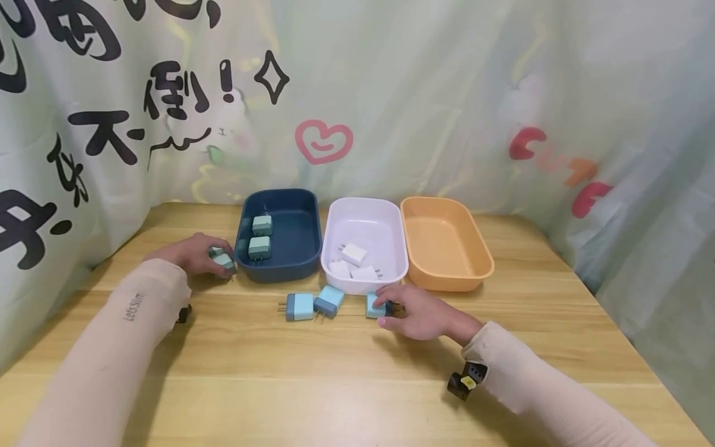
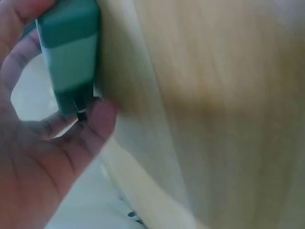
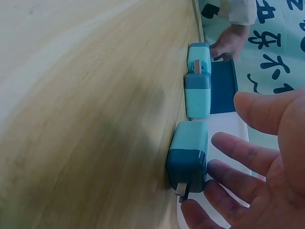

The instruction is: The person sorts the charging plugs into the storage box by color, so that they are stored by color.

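Note:
My left hand (image 1: 195, 253) pinches a green charger plug (image 2: 71, 62) between thumb and fingers, at the left side of the dark blue tray (image 1: 304, 271). Metal prongs at the plug's end show by the thumb in the left wrist view. Over at the centre right, my right hand (image 1: 419, 312) reaches over a light blue charger plug (image 1: 375, 305) with a dark blue end. Its fingers are spread loosely beside that plug (image 3: 188, 152), not curled round it. Two similar blue plugs, one upright-banded (image 1: 301, 307) and one slanted (image 1: 329, 301), lie to its left on the table.
Two pale green plugs (image 1: 259, 248) sit in the dark blue tray. The white tray (image 1: 365, 208) beside it holds several white plugs (image 1: 354, 254). An orange tray (image 1: 447, 282) stands to the right. A printed curtain (image 1: 424, 93) hangs behind the wooden table (image 1: 313, 385).

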### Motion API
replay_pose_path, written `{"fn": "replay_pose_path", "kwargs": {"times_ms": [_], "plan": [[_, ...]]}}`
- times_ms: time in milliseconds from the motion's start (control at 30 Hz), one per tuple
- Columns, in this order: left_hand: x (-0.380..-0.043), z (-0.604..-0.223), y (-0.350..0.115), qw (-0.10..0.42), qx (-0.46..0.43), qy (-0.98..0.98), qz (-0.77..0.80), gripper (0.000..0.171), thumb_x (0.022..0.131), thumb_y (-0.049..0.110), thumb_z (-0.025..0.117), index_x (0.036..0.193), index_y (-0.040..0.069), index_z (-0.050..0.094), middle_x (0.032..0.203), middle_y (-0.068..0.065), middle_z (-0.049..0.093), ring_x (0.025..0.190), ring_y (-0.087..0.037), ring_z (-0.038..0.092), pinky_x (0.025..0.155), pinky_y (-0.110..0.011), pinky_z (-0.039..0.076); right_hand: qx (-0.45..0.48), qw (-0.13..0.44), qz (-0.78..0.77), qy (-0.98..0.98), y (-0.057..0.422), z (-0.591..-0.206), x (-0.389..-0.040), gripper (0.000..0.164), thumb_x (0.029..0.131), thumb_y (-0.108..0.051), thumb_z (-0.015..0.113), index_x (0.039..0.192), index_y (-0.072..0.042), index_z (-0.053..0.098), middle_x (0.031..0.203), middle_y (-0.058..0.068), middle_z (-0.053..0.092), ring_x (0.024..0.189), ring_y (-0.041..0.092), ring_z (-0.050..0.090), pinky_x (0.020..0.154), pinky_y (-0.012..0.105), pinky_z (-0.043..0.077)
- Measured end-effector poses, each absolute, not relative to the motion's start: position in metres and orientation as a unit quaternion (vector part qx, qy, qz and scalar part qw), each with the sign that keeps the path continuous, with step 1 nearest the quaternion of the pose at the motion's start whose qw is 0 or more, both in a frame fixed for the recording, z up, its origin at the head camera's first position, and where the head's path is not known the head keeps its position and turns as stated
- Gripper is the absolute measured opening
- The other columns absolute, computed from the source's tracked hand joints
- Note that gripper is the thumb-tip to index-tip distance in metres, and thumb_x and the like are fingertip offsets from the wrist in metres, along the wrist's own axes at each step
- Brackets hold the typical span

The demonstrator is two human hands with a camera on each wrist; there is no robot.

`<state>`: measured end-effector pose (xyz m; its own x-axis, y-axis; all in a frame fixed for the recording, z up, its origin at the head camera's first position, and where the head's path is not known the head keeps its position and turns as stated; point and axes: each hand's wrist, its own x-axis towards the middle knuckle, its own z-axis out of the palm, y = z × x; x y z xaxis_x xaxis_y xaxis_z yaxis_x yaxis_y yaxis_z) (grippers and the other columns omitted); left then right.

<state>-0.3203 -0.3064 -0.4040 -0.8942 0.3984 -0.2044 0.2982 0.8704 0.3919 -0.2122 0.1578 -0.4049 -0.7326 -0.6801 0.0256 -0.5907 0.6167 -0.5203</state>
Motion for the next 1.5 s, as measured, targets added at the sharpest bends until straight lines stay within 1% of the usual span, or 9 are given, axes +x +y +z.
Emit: {"fn": "replay_pose_path", "kwargs": {"times_ms": [133, 300, 433, 733, 967, 1133, 1267, 1400, 1500], "plan": [[-0.316, -0.408, -0.317, 0.095, 0.181, 0.961, 0.189, 0.036, 0.072, 0.029, 0.083, 0.099, 0.009, 0.069, 0.102, -0.018, 0.063, 0.089, -0.031, 0.055, 0.076, -0.039, 0.046, -0.357, 0.084, -0.259, 0.894, 0.157, -0.405, -0.213, 0.027, 0.093, -0.022, 0.066, 0.114, -0.004, 0.067, 0.130, 0.018, 0.056, 0.120, 0.032, 0.052, 0.100, 0.047, 0.042], [-0.305, -0.402, -0.325, 0.045, 0.152, 0.958, 0.240, 0.041, 0.077, 0.034, 0.081, 0.105, 0.008, 0.067, 0.104, -0.019, 0.061, 0.092, -0.033, 0.053, 0.076, -0.041, 0.045, -0.360, 0.078, -0.257, 0.894, 0.156, -0.404, -0.213, 0.027, 0.093, -0.021, 0.066, 0.114, -0.004, 0.067, 0.129, 0.018, 0.057, 0.120, 0.032, 0.052, 0.099, 0.046, 0.043], [-0.299, -0.381, -0.315, 0.016, 0.143, 0.939, 0.311, 0.044, 0.082, 0.030, 0.079, 0.114, 0.006, 0.062, 0.108, -0.021, 0.058, 0.090, -0.033, 0.052, 0.068, -0.037, 0.046, -0.355, 0.080, -0.258, 0.895, 0.156, -0.404, -0.212, 0.027, 0.093, -0.023, 0.066, 0.114, -0.005, 0.067, 0.130, 0.017, 0.057, 0.120, 0.032, 0.052, 0.099, 0.047, 0.042], [-0.306, -0.348, -0.240, 0.008, 0.236, 0.938, 0.255, 0.040, 0.078, 0.030, 0.081, 0.110, 0.011, 0.066, 0.109, -0.016, 0.058, 0.093, -0.030, 0.049, 0.070, -0.039, 0.045, -0.352, 0.068, -0.259, 0.897, 0.159, -0.405, -0.212, 0.026, 0.093, -0.023, 0.066, 0.111, -0.006, 0.068, 0.128, 0.017, 0.058, 0.118, 0.033, 0.053, 0.097, 0.048, 0.043], [-0.318, -0.368, -0.211, 0.048, 0.235, 0.959, 0.148, 0.032, 0.077, 0.033, 0.080, 0.103, 0.018, 0.069, 0.108, -0.020, 0.049, 0.097, -0.033, 0.042, 0.070, -0.040, 0.046, -0.354, 0.054, -0.260, 0.897, 0.158, -0.407, -0.210, 0.024, 0.091, -0.020, 0.068, 0.110, -0.006, 0.068, 0.125, 0.016, 0.060, 0.115, 0.031, 0.054, 0.097, 0.047, 0.044], [-0.315, -0.379, -0.208, 0.059, 0.246, 0.963, 0.094, 0.029, 0.083, 0.029, 0.075, 0.110, 0.020, 0.070, 0.114, -0.019, 0.057, 0.107, -0.038, 0.046, 0.082, -0.053, 0.043, -0.355, 0.041, -0.267, 0.895, 0.158, -0.408, -0.211, 0.023, 0.089, -0.017, 0.071, 0.109, -0.005, 0.067, 0.114, 0.008, 0.063, 0.098, 0.021, 0.056, 0.084, 0.037, 0.047], [-0.312, -0.383, -0.212, 0.048, 0.241, 0.962, 0.117, 0.047, 0.087, 0.034, 0.072, 0.129, 0.017, 0.061, 0.136, -0.023, 0.047, 0.126, -0.045, 0.035, 0.097, -0.066, 0.031, -0.339, 0.030, -0.269, 0.901, 0.159, -0.411, -0.212, 0.024, 0.087, -0.014, 0.074, 0.108, -0.005, 0.067, 0.111, 0.006, 0.063, 0.094, 0.020, 0.056, 0.081, 0.037, 0.048], [-0.308, -0.382, -0.220, 0.014, 0.162, 0.965, 0.206, 0.060, 0.093, 0.029, 0.065, 0.145, 0.010, 0.042, 0.146, -0.030, 0.025, 0.132, -0.051, 0.024, 0.102, -0.067, 0.025, -0.314, 0.023, -0.273, 0.909, 0.159, -0.413, -0.211, 0.025, 0.083, -0.010, 0.076, 0.106, -0.006, 0.067, 0.110, 0.005, 0.064, 0.098, 0.022, 0.059, 0.085, 0.041, 0.050], [-0.303, -0.383, -0.229, 0.001, 0.081, 0.955, 0.284, 0.065, 0.094, 0.019, 0.058, 0.149, 0.001, 0.026, 0.147, -0.034, 0.022, 0.132, -0.052, 0.025, 0.103, -0.065, 0.028, -0.291, 0.029, -0.281, 0.914, 0.157, -0.413, -0.209, 0.029, 0.081, -0.008, 0.078, 0.107, -0.006, 0.066, 0.109, 0.005, 0.063, 0.100, 0.024, 0.059, 0.087, 0.044, 0.050]]}}
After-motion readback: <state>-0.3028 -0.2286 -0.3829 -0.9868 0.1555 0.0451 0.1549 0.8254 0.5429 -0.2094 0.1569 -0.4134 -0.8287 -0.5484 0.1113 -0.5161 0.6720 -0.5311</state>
